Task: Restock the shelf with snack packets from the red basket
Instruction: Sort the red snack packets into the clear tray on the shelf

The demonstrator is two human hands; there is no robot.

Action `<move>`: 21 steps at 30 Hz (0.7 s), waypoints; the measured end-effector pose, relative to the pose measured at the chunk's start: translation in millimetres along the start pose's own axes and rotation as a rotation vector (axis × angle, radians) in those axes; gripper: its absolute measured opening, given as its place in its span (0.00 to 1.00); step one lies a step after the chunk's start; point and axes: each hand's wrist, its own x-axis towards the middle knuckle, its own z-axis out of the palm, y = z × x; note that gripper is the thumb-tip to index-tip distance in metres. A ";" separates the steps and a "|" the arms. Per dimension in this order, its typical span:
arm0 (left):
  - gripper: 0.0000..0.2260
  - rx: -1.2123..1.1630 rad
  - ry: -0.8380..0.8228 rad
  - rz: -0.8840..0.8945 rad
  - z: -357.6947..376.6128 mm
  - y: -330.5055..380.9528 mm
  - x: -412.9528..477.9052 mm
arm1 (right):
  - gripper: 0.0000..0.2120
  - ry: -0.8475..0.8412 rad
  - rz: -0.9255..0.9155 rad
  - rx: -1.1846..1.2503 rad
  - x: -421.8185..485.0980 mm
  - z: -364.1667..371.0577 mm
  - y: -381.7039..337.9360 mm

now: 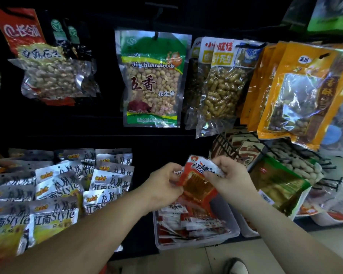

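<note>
Red snack packet (196,184) in the pinch of left hand (164,182) and right hand (230,175), just above clear tub (198,244).

Red-and-white snack packet (196,182), tilted, above clear bin (196,243) of like packets (188,220).

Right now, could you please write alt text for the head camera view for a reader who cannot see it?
A person's left hand and right hand hold a red snack packet between them, above a clear bin of similar packets. Bags of peanuts hang behind; silver packets lie at left.
</note>
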 end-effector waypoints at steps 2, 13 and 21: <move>0.23 0.019 0.031 -0.009 -2.4 -14.9 4.8 | 0.12 -0.037 0.038 -0.002 6.9 8.4 10.9; 0.24 -0.034 0.088 -0.090 33.2 -89.9 81.4 | 0.07 -0.272 0.059 -0.336 60.6 53.5 118.5; 0.25 -0.053 0.022 -0.180 59.9 -109.6 102.5 | 0.10 -0.611 0.215 -0.630 60.2 46.2 147.0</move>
